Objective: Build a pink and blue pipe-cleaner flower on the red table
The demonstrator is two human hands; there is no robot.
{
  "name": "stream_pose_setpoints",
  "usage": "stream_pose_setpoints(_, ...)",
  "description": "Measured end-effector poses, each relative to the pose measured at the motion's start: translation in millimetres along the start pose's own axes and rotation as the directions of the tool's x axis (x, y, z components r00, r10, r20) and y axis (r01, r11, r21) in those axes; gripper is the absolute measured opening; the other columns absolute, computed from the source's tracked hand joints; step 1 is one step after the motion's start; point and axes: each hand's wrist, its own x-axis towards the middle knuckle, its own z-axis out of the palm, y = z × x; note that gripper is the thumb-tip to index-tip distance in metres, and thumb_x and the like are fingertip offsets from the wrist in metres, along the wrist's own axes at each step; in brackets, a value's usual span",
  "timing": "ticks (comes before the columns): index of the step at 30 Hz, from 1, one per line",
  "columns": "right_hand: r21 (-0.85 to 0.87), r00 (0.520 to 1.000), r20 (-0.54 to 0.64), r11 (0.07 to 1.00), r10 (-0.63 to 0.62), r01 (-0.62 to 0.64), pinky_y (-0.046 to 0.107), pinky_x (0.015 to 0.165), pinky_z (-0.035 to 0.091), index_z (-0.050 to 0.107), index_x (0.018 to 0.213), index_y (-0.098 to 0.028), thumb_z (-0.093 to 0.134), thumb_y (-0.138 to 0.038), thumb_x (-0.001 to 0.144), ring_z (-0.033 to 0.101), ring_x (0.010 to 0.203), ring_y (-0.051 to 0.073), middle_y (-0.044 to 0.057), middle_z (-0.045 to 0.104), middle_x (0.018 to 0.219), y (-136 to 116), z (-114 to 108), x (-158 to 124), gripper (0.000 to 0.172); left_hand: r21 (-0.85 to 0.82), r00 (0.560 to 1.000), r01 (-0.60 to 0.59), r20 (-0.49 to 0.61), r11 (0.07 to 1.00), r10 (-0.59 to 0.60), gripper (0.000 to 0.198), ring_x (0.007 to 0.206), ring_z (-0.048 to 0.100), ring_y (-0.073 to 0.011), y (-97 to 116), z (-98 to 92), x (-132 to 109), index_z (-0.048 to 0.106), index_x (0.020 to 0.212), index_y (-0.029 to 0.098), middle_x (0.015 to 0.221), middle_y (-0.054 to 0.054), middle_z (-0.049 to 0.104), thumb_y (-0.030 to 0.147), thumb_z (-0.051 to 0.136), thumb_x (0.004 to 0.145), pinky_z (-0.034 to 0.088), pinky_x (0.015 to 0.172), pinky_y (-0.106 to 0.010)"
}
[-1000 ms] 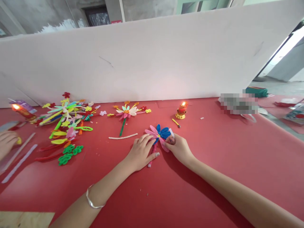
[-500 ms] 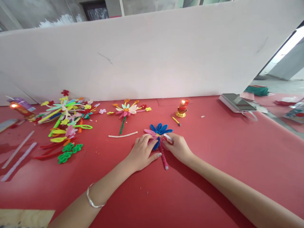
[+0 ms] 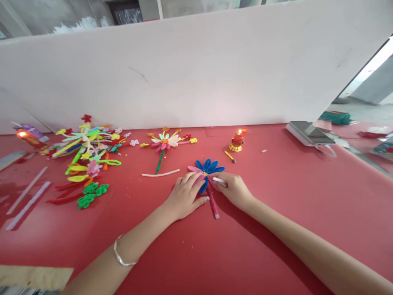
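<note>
A pipe-cleaner flower with blue and pink petals, a yellow centre and a pink wrapped stem lies on the red table in front of me. My left hand rests on its left side, fingers curled over the pink petals and thumb beside the stem. On the flower's right edge, my right hand is closed in a pinch around a short white stick. Its fingertips touch the petals and partly cover the centre. A second pipe-cleaner flower with a green stem lies farther back, above a cream pipe cleaner.
A lit red candle in a gold holder stands behind the flower, near a yellow pencil stub. Another lit candle is far left, beside heaped pipe-cleaner pieces. A phone-like device lies right. A white board borders the back.
The view has shifted slightly. My right fingers have moved a little over the flower's centre and the white stick lies flatter. My left hand stays on the petals.
</note>
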Motion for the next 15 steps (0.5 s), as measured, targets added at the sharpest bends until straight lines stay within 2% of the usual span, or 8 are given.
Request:
stream_pose_setpoints(4,-0.048,0.998,-0.007,0.997,-0.065,0.065,0.032,0.077,0.047,0.067,0.093,-0.025,0.045,-0.016,0.079,0.063,0.089,0.021,0.004,0.069,0.099,1.5,1.9,-0.3,0.027,0.001,1.0,-0.001,0.005,1.0,0.001,0.055,0.13,0.029,-0.0283,0.2,1.0,0.5,0.04,0.133,0.021,0.141,-0.012,0.036,0.052,0.035,0.088,0.031,0.1,-0.048)
stream_pose_setpoints(8,-0.122,0.992,-0.02,0.985,-0.125,0.122,0.032,0.075,0.048,0.067,0.079,-0.023,0.044,-0.011,0.077,0.064,0.087,0.02,0.004,0.07,0.096,7.0,6.6,-1.2,0.026,0.0,1.0,0.005,0.014,1.0,-0.005,0.054,0.13,0.029,-0.0286,0.5,1.5,1.4,0.042,0.131,0.02,0.142,-0.012,0.036,0.052,0.035,0.088,0.031,0.1,-0.048)
stream_pose_setpoints(15,-0.224,0.986,-0.018,0.961,-0.169,0.16,0.033,0.074,0.048,0.062,0.067,-0.021,0.045,-0.007,0.076,0.063,0.089,0.022,0.005,0.069,0.1,10.3,11.1,-2.4,0.024,-0.027,1.0,0.002,-0.005,1.0,-0.002,0.052,0.129,0.031,-0.0289,0.4,2.8,0.9,0.043,0.13,0.02,0.139,-0.012,0.04,0.05,0.038,0.088,0.032,0.099,-0.049)
